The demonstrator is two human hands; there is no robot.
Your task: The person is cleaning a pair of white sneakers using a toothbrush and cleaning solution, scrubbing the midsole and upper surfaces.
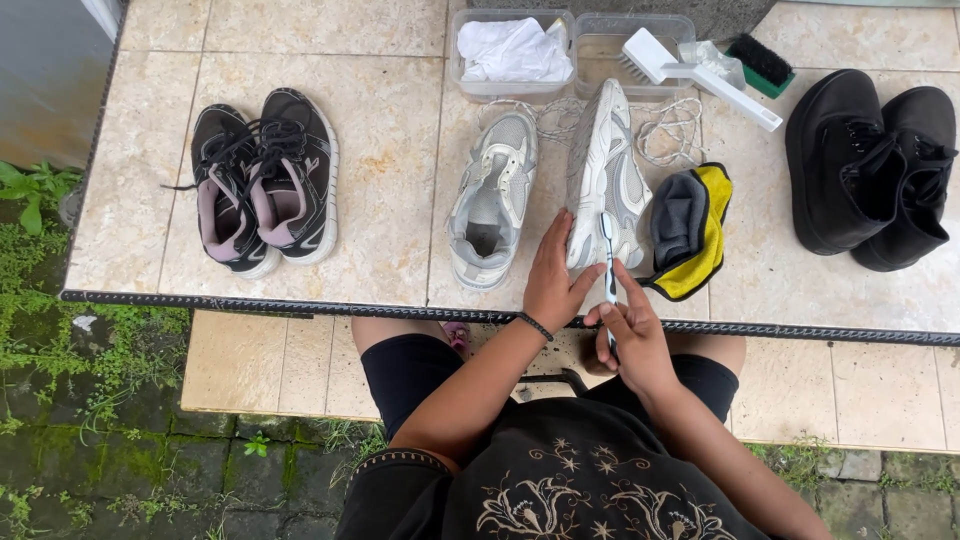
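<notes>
Outside, a tiled table point(380, 120) sits over mossy ground, and its dark front edge runs right by the person's knees. One white shoe point(604, 170) lies tipped on its side near that front edge. The left hand point(553, 280) lies flat and open on the heel of this shoe, fingers spread. The right hand point(632, 330) is curled tight around a toothbrush point(608, 262), and the brush head touches the shoe's side. Just left of the tipped shoe stands its partner shoe point(492, 200), open side up. Just right of it lies a grey and yellow cloth point(690, 230). Behind it sit two clear tubs point(572, 40) and a white scrub brush point(690, 75). Far left are black and pink sneakers point(265, 180), with bare tile between. Far right are black shoes point(870, 165), near the table's right edge.
</notes>
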